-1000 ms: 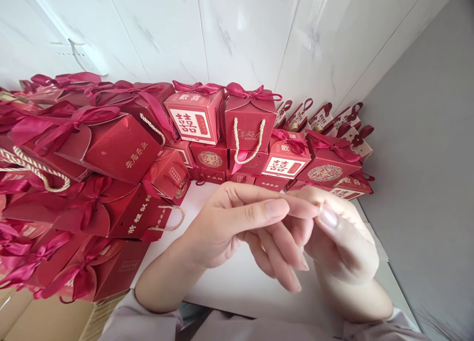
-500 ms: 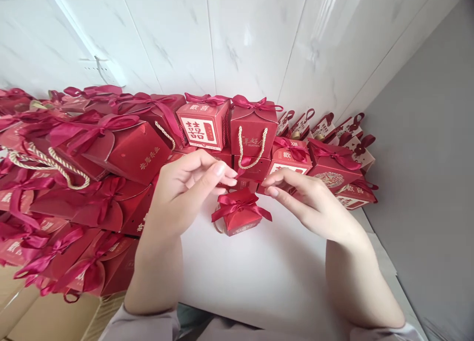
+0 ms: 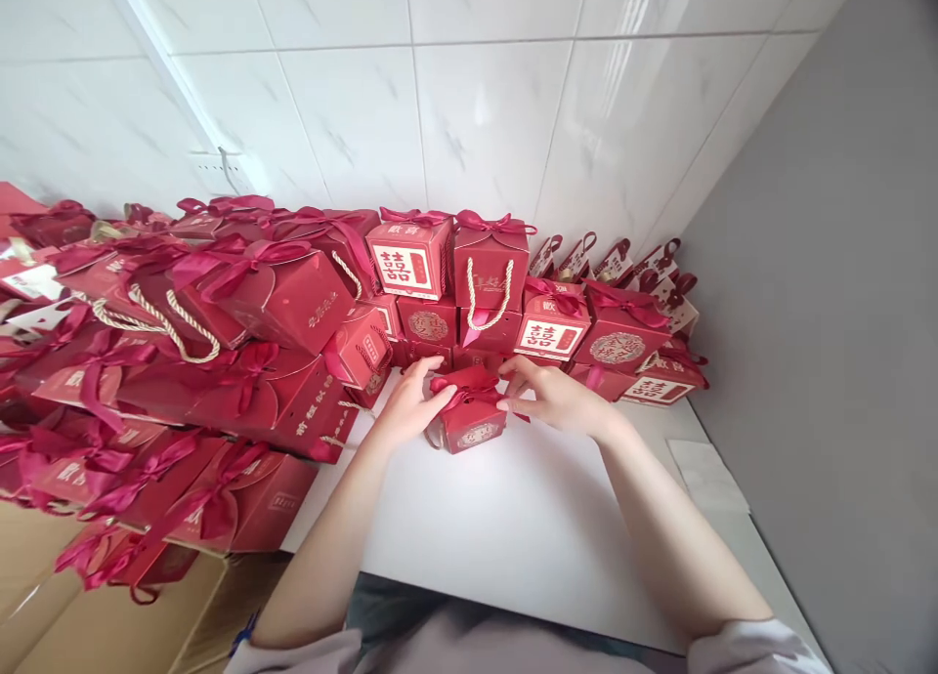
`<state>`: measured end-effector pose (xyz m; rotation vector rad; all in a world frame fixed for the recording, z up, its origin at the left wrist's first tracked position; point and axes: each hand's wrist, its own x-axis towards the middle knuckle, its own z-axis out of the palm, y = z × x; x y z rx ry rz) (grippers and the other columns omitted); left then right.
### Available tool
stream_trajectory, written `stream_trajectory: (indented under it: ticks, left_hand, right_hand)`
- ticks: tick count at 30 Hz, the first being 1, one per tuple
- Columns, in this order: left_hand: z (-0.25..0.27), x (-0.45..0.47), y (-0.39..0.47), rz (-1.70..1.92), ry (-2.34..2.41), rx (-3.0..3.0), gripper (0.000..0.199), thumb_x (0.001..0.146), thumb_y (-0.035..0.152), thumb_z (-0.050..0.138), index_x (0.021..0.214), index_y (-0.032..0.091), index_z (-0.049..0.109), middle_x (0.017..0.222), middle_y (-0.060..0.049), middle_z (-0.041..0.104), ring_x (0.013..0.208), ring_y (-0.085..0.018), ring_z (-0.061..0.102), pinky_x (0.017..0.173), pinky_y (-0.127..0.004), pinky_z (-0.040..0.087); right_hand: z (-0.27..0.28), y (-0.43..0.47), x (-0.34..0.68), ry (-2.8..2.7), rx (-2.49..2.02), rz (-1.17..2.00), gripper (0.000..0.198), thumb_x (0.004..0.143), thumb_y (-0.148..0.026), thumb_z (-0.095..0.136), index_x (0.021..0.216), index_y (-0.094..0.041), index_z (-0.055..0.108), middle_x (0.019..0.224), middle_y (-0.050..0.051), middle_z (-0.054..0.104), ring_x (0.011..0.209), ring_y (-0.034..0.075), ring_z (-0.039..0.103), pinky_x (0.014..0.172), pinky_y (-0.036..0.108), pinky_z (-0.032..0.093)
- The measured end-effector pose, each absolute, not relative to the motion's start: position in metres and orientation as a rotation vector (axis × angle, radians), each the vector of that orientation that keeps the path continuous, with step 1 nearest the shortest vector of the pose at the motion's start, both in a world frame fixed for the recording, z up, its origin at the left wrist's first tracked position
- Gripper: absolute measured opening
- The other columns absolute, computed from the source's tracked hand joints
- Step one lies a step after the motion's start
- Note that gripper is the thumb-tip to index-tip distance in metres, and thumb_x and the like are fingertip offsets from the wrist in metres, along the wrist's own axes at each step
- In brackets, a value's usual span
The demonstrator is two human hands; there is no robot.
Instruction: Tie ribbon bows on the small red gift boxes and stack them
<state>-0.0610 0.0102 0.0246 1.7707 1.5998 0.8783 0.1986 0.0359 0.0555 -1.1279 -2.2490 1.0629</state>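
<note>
A small red gift box (image 3: 476,435) with a gold round print stands on the white tabletop, tied on top with a dark red satin ribbon bow (image 3: 469,391). My left hand (image 3: 416,400) is at the left side of the bow, thumb on or very close to the ribbon loop and fingers apart. On the opposite side, my right hand (image 3: 553,398) reaches in with bent, parted fingers at the bow's right loop. A ribbon tail shows below this hand. Whether the fingertips press on the ribbon is hard to see.
Stacked red gift boxes (image 3: 285,298) with bows and cord handles fill the left side. More boxes (image 3: 557,322) line the back by the tiled wall (image 3: 484,98). A grey panel (image 3: 821,313) borders the right. An open cardboard box (image 3: 124,625) is at the lower left.
Both hands have come down from above the box to the two sides of its bow. The view has shifted, showing more wall and tabletop.
</note>
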Motion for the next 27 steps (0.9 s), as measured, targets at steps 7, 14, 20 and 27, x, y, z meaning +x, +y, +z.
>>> stream_trajectory:
  ticks: [7, 14, 20, 27]
  left_hand:
    - [0.012, -0.051, -0.011, 0.900, 1.236, 1.731, 0.134, 0.057, 0.037, 0.086, 0.154, 0.027, -0.006, 0.156, -0.017, 0.027, 0.139, -0.033, 0.038, 0.113, -0.046, 0.036]
    - [-0.019, -0.057, -0.010, 0.902, 1.195, 1.698, 0.142, 0.059, 0.034, 0.086, 0.150, 0.027, -0.022, 0.158, -0.019, 0.025, 0.143, -0.031, 0.034, 0.114, -0.048, 0.035]
    - [-0.027, -0.056, -0.007, 0.975, 1.360, 1.779, 0.118, 0.057, 0.033, 0.087, 0.149, 0.019, 0.015, 0.144, -0.021, 0.045, 0.131, -0.034, 0.048, 0.108, -0.047, 0.042]
    - [-0.022, -0.047, -0.011, 1.198, 1.442, 1.896, 0.097, 0.061, 0.032, 0.082, 0.140, 0.023, 0.027, 0.137, -0.014, 0.052, 0.124, -0.029, 0.055, 0.103, -0.042, 0.046]
  right_hand:
    - [0.038, 0.016, 0.197, -2.085, -1.121, 0.750, 0.016, 0.087, -0.031, 0.059, 0.096, -0.019, 0.064, 0.092, 0.006, 0.069, 0.081, 0.019, 0.065, 0.077, 0.033, 0.050]
    - [0.003, 0.001, 0.188, -1.986, -1.175, 0.570, 0.026, 0.087, -0.044, 0.061, 0.093, -0.019, 0.064, 0.081, 0.004, 0.068, 0.071, 0.018, 0.064, 0.065, 0.030, 0.052]
    - [-0.004, -0.019, 0.192, -1.931, -1.125, 0.280, 0.029, 0.098, -0.039, 0.046, 0.092, -0.020, 0.067, 0.095, 0.012, 0.064, 0.088, 0.024, 0.061, 0.078, 0.037, 0.049]
    - [-0.017, -0.036, 0.180, -2.319, -0.822, 0.218, 0.026, 0.098, -0.026, 0.045, 0.094, -0.027, 0.071, 0.096, 0.008, 0.068, 0.086, 0.022, 0.063, 0.082, 0.037, 0.047]
